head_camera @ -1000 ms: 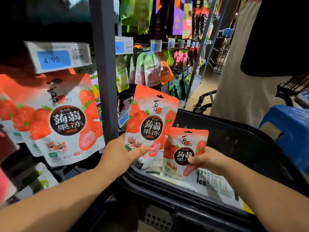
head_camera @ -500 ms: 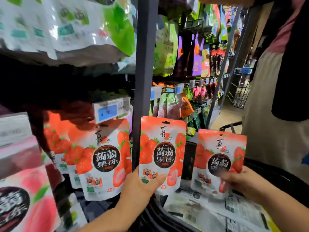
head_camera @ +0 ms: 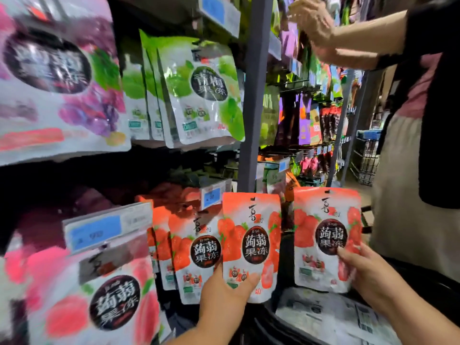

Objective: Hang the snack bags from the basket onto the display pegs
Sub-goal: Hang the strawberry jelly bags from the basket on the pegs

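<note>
Strawberry bags (head_camera: pixel 251 220) read 蒟蒻果冻; green bags (head_camera: pixel 206 100) 青梅果冻.

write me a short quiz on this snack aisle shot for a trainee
1. True or false: the right hand is empty.
2. What colour are the bags on the row above the hung strawberry bags? A) green B) blue C) yellow
3. Fill in: the hung strawberry bags are to the ___ of the strawberry bag held by the left hand.

Key
1. False: it holds a second strawberry bag.
2. A: the green bags.
3. left
</note>
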Demonstrator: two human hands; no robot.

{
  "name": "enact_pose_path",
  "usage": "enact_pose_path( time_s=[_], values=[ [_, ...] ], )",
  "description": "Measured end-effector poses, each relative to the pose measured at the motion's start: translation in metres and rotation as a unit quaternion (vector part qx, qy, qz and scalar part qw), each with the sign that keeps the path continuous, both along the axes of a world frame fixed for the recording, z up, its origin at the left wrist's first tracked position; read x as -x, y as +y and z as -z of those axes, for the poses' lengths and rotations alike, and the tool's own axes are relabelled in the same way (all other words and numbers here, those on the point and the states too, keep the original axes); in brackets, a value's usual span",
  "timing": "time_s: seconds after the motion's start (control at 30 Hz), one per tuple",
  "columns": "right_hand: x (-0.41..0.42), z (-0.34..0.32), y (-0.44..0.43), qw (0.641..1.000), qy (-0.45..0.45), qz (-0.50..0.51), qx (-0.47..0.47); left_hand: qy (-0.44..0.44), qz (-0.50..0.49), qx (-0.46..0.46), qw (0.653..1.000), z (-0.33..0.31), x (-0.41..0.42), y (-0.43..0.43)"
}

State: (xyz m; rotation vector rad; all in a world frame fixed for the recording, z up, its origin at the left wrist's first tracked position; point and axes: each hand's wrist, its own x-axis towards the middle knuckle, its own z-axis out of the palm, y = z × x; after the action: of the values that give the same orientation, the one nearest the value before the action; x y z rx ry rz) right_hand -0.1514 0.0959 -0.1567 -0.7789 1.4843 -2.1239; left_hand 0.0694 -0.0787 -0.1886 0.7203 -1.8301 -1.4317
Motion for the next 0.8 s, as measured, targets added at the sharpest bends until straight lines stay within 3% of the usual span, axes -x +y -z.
enact_pose_path(
  time_s=[0.4,0.8],
  values=[
    [-0.035,-0.023,-0.019,0.992,0.028,-0.074,-0.097,-0.025,-0.086,-0.052,0.995,0.021,-0.034,-0.012],
    [-0.019,0.021,-0.049,0.979,0.015,-0.169,-0.110,-0.022,-0.129,-0.047,0.990,0.015,-0.038,-0.023]
  ],
)
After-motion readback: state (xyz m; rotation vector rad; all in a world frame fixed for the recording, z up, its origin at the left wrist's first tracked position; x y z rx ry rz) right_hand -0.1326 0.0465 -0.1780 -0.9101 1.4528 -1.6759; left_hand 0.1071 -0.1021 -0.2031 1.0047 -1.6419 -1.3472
